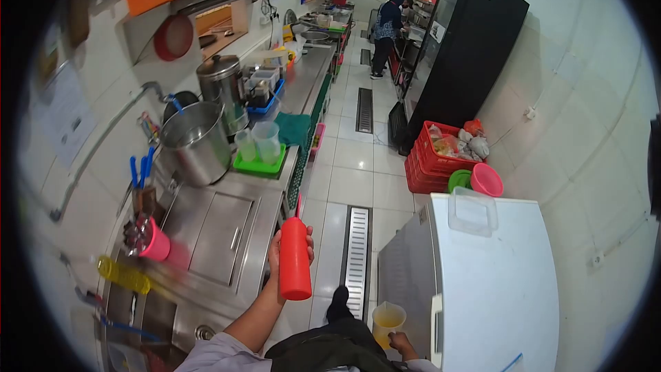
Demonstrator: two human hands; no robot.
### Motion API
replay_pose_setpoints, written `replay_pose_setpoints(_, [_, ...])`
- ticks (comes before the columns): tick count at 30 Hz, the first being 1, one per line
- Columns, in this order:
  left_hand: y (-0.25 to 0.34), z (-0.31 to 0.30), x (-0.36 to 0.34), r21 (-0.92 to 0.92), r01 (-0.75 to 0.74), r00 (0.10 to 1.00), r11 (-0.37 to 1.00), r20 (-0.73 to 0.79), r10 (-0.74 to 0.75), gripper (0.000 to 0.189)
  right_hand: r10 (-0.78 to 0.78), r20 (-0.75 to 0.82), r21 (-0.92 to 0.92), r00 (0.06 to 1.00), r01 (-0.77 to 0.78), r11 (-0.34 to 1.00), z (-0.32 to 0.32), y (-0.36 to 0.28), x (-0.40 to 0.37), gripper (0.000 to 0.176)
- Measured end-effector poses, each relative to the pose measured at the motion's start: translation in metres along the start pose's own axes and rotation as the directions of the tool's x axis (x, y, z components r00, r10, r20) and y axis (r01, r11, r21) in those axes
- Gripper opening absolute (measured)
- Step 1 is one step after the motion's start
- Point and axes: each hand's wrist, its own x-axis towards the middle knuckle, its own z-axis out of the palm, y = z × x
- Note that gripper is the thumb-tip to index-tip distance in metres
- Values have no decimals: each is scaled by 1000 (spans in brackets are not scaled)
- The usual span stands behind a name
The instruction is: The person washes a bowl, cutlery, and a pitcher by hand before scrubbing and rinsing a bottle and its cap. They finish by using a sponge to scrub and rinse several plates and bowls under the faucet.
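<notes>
My left hand (pixel 275 253) is wrapped round a red squeeze bottle (pixel 295 262), holding it in front of me with its nozzle pointing away. Low at my right side, my right hand (pixel 400 342) grips a clear plastic jug (pixel 379 311) by its handle side. Yellowish liquid fills part of the jug. To the left of the bottle runs a steel counter (pixel 200 224); the jug is close to a white-topped chest freezer (pixel 496 282).
A sink (pixel 184 324) lies at lower left. A large steel pot (pixel 200 151) and a green tray (pixel 258 164) with clear jugs stand on the counter. Red crates (pixel 430 165) sit by a black fridge (pixel 475 48). Another person (pixel 389 27) stands far down the aisle.
</notes>
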Motion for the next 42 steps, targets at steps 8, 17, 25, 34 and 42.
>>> replay_pose_setpoints(8, [67,-23,167,69,-149,982,986,-111,156,57,102,43,146,994,-108,983,4,-245,116,26])
replay_pose_setpoints(17, [149,-16,341,25,-270,944,962,-190,270,51,-359,134,-278,924,383,881,-28,-509,312,31])
replay_pose_setpoints(25, [234,-32,557,-128,-172,979,977,-131,155,61,-596,359,-635,719,655,409,-101,-648,416,25])
replay_pose_setpoints(34, [280,36,826,100,-3,998,995,-55,8,59,-93,4,-70,996,93,993,-152,-713,556,26])
replay_pose_setpoints(42, [322,20,975,87,-99,983,991,-144,111,59,-463,401,-262,791,583,769,-190,-817,709,29])
